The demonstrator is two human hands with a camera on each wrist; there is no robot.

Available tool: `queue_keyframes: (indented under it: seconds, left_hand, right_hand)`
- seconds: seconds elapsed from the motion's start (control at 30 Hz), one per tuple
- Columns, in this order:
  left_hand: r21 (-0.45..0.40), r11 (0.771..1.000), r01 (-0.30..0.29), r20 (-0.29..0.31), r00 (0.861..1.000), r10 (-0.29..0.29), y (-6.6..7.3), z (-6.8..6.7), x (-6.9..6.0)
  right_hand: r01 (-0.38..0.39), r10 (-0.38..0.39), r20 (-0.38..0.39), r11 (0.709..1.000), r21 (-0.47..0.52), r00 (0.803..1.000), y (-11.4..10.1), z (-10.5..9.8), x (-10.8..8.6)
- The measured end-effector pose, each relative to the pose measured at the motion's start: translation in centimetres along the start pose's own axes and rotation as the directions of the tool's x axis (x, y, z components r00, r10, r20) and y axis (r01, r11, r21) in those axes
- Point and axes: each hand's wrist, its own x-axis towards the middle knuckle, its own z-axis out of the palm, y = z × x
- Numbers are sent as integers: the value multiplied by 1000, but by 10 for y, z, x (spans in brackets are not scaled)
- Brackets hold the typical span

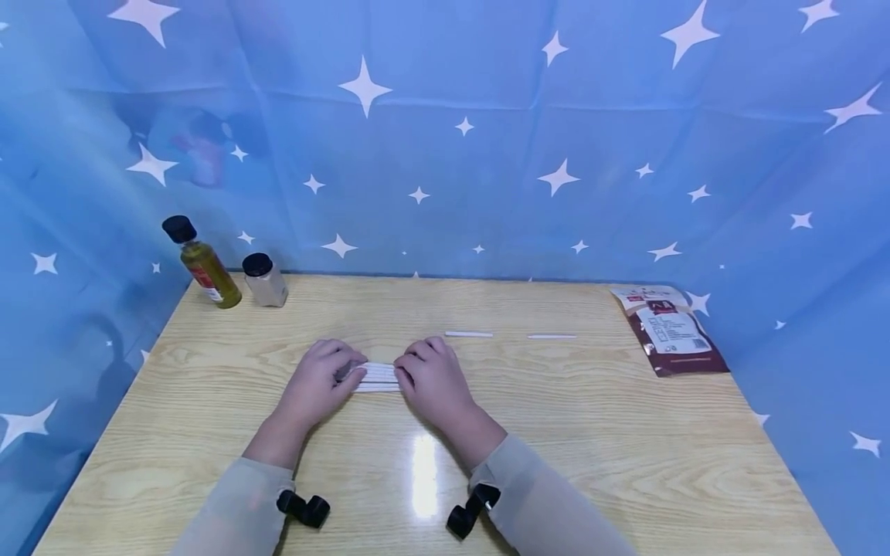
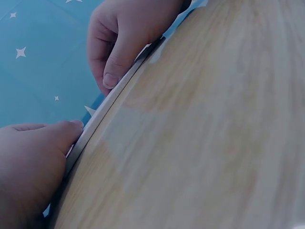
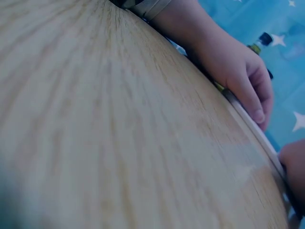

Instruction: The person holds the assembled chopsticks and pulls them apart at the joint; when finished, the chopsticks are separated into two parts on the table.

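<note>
Several thin white sticks lie side by side on the table in the head view. My left hand holds their left ends between thumb and fingers. At the right ends my right hand grips the row in the same way. The left wrist view shows my left hand and, farther up, my right hand along the edge of one white stick. In the right wrist view my left hand touches a stick. Fingers hide the stick ends.
Two single white sticks, one on the left and one on the right, lie behind my hands. An oil bottle and a black-capped jar stand at the back left. A maroon-and-white pouch lies back right. A starry blue curtain hangs behind.
</note>
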Motion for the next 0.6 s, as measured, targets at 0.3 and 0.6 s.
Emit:
queue_keyframes:
  seconds: [0.3,0.6]
  left_hand:
    - [6,1000,24,18,1000,-24,2,1,-1]
    - [17,1000,2,-3,1000,-1,4,0,0]
  right_hand:
    - [-82,77,40,988,130,996,-1,1,-2]
    - [-263,221,186,934,242,957,-5,-4,2]
